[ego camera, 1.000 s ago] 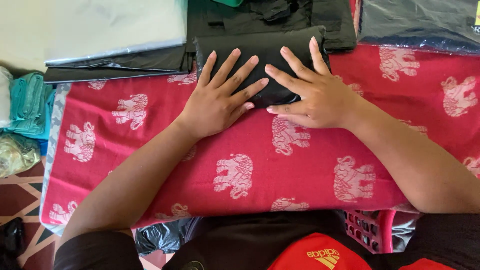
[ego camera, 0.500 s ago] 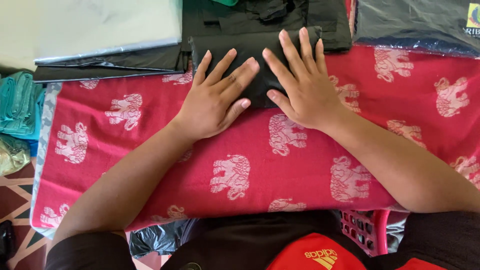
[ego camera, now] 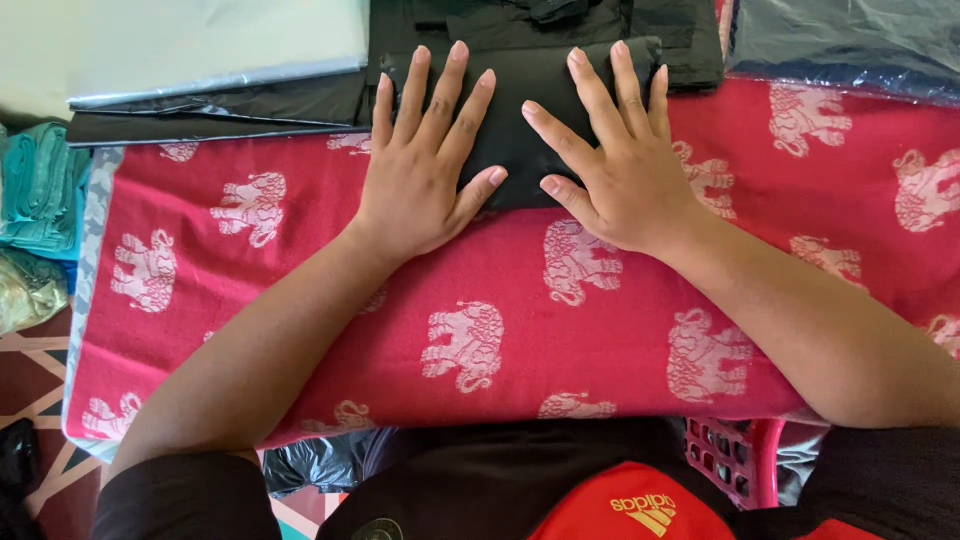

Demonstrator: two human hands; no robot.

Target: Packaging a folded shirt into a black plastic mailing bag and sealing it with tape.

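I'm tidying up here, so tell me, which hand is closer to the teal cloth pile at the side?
Left. The left hand lies flat on the folded black cloth, on the side toward the teal cloth pile. The right hand rests farther from it.

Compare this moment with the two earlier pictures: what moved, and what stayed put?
Both hands slid further up the black folded cloth. The left hand and right hand now lie with fingers spread side by side, flatter on it; a second ago the right hand sat lower, angled toward the left. Nothing was gripped or let go. The red elephant cloth and the plastic-wrapped stacks stayed as they were.
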